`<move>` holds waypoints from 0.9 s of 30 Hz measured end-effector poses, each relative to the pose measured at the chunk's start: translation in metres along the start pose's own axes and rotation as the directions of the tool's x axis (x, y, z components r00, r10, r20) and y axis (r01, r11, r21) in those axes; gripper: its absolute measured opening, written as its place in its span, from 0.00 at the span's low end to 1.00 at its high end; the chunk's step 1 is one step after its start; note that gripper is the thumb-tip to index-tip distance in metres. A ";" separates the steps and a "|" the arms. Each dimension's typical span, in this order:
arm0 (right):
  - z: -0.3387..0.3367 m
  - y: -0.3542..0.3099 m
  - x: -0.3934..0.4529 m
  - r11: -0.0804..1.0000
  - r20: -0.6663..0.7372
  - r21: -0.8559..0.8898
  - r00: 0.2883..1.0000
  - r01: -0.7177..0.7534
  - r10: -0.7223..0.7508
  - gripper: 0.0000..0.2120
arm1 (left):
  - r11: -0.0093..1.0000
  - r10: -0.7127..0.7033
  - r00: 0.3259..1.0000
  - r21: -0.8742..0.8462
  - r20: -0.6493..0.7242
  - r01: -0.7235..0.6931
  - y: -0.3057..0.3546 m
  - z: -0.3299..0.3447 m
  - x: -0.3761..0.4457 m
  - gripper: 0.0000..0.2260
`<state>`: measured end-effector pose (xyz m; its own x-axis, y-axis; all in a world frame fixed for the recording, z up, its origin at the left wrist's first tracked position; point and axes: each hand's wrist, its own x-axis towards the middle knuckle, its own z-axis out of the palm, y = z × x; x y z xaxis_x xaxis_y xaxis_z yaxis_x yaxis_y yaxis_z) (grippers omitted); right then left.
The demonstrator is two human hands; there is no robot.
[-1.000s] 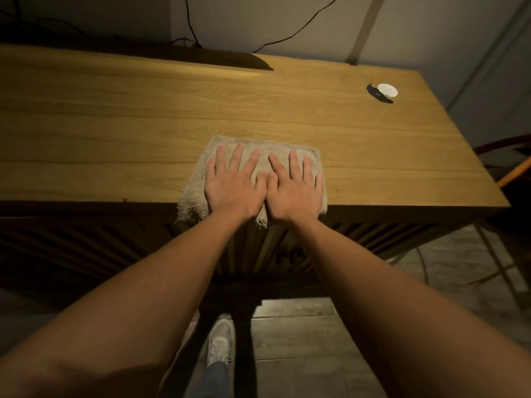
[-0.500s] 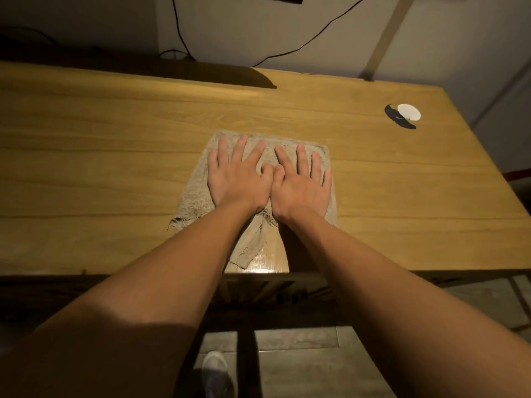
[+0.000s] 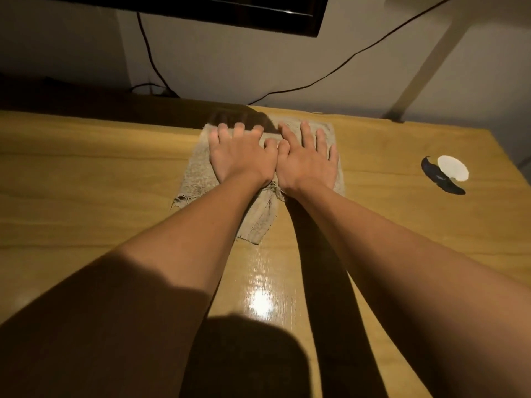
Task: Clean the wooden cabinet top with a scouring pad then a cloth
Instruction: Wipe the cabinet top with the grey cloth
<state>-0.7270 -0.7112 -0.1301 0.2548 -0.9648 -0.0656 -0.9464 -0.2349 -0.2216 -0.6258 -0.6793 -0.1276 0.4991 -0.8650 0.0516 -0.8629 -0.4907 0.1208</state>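
Note:
A frayed beige cloth lies flat on the wooden cabinet top, close to its far edge by the wall. My left hand and my right hand press down on it side by side, thumbs touching, palms flat and fingers spread. Neither hand grips the fabric. A loose tail of the cloth trails toward me between my forearms. A shiny streak shows on the wood nearer to me. No scouring pad is in view.
At the right of the top lie a small white round piece and a dark curved object beside it. A dark screen hangs on the wall above, with black cables running down behind the cabinet.
Both hands have pushed the cloth away from me, from the front edge across the top to near the far edge. My view has moved forward over the cabinet.

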 end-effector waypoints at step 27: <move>-0.016 0.063 -0.107 0.997 0.042 -0.009 0.996 0.078 -0.078 0.24 | 0.996 0.061 0.997 -0.075 0.045 -0.057 0.029 -0.001 -0.116 0.26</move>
<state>-0.8168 -0.6246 -0.1216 0.3357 -0.9378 -0.0886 -0.9253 -0.3106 -0.2176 -0.7087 -0.5927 -0.1295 0.4417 -0.8970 0.0144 -0.8818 -0.4311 0.1914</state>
